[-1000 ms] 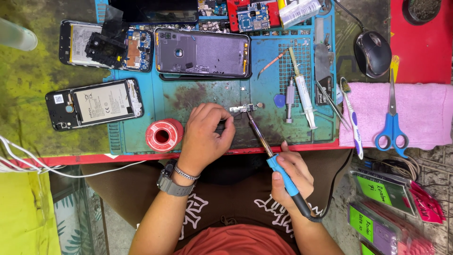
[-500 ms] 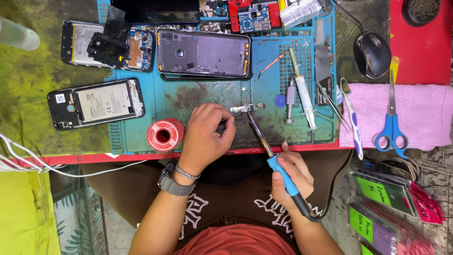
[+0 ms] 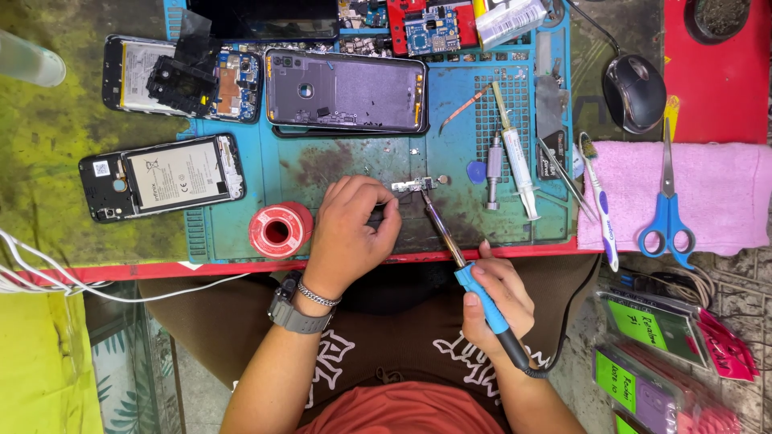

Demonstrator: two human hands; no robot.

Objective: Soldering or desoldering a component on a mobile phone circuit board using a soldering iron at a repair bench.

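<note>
Workbench shot from above, so starting big: blue silicone repair mat [image 3: 338, 169] covers most of the bench, with its front edge running along the red lip nearest the person. Along the mat's back edge sits a purple phone back shell [image 3: 346, 90], and off its left edge there's an opened phone with the battery showing [image 3: 165, 175]. Pink towel [image 3: 708, 193] hangs at the right edge of the bench with blue-handled scissors [image 3: 666, 210] on it. Red solder spool [image 3: 279, 228] sits near the mat's front-left corner.

Now the bit that matters. The tiny metal part [image 3: 420, 185], looks like a small board or connector, lies roughly mid-mat, a bit toward the front edge. Left hand [image 3: 350, 233] is curled right beside it, on its left, fingers bunched and pinched shut around something thin that points at the part, tweezers maybe, too small to say for sure. That hand is clearly the nearer one.

Right hand [image 3: 492, 297] sits off the front edge of the mat, over the lap, wrapped pen-style around the blue grip of the soldering iron [image 3: 450, 245]. The iron's long axis runs diagonally, from the hand at front-right up and left to the part, tip touching or just about touching its right end. So the part lies up-left of the right fingers, well apart from them, with only the iron's shaft bridging the gap.

Syringe [image 3: 515, 157] and toothbrush [image 3: 599, 205] lie near the mat's right edge.
</note>
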